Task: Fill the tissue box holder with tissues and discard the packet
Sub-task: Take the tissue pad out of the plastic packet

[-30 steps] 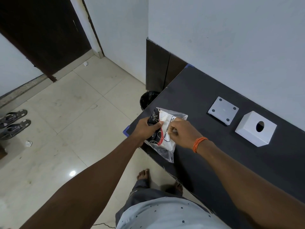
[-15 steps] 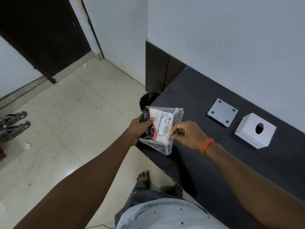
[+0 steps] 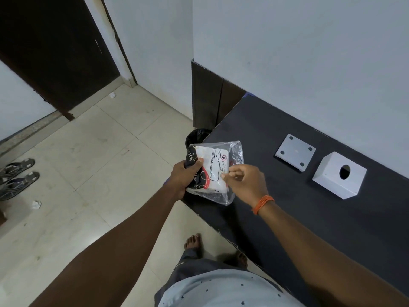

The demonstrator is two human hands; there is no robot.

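Observation:
A clear plastic tissue packet [image 3: 214, 171] with a white label and black-and-red print is held up over the near-left corner of the dark table [image 3: 332, 218]. My left hand [image 3: 183, 176] grips its left side, thumb on the front. My right hand [image 3: 245, 182], with an orange thread on the wrist, pinches the plastic at the packet's right edge. The white tissue box holder [image 3: 339, 175], a cube with a round hole on top, stands at the right by the wall. Its flat white base plate [image 3: 295, 152] lies beside it, to its left.
A bin with a black liner [image 3: 197, 135] stands on the floor at the table's left end, partly hidden behind the packet. Sandals [image 3: 16, 176] and scraps of paper lie on the tiled floor at left. My bare feet [image 3: 193, 241] stand by the table's edge.
The packet has been lifted off the table and turned upright. My right hand has shifted from the packet's front face to its right edge.

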